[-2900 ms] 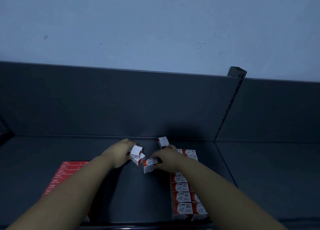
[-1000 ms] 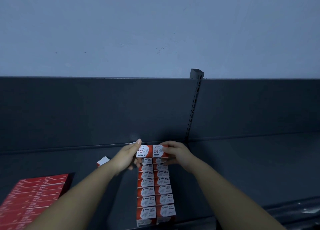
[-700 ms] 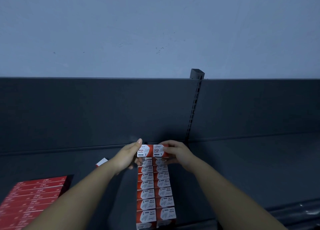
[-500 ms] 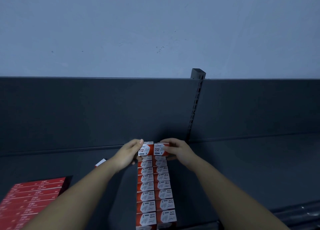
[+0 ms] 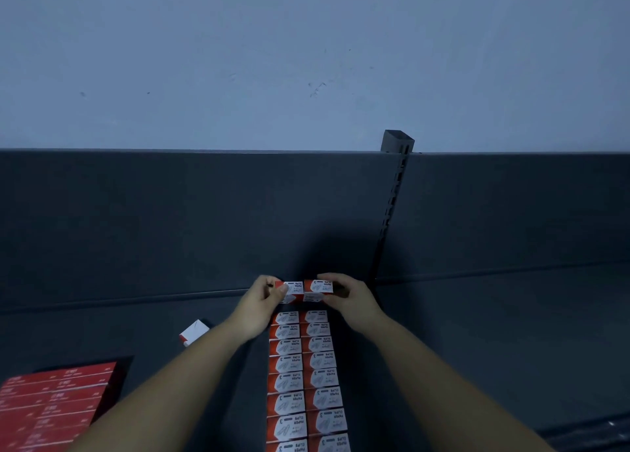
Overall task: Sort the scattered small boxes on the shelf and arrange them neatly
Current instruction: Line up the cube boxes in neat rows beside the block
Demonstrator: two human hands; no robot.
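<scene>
Boxes in the fingers first: how are they held?

The left hand [image 5: 260, 303] pinches one small box [image 5: 291, 288] at its outer end, thumb and fingertips curled onto it. The right hand [image 5: 349, 298] grips a second box [image 5: 320, 286] the same way from the other side. The two touch end to end, printed tops showing.

Why pressed together?

So they go down as one pair, I judge, square to each other and as wide as the double row [image 5: 303, 366].

Where are they against that row?

Just beyond its far end, near the back panel [image 5: 204, 220] of the shelf [image 5: 477, 332]. A dark gap shows between the held pair and the last pair laid. Whether they touch the shelf I cannot tell.

So what does the move call for?

Probably drawing them toward the person until they butt against the row; otherwise a gap is left in the line.

Anything unsorted?

One stray box [image 5: 195, 331] lies tilted to the left, apart from the row. A red stack [image 5: 54, 397] sits at the near left.
</scene>
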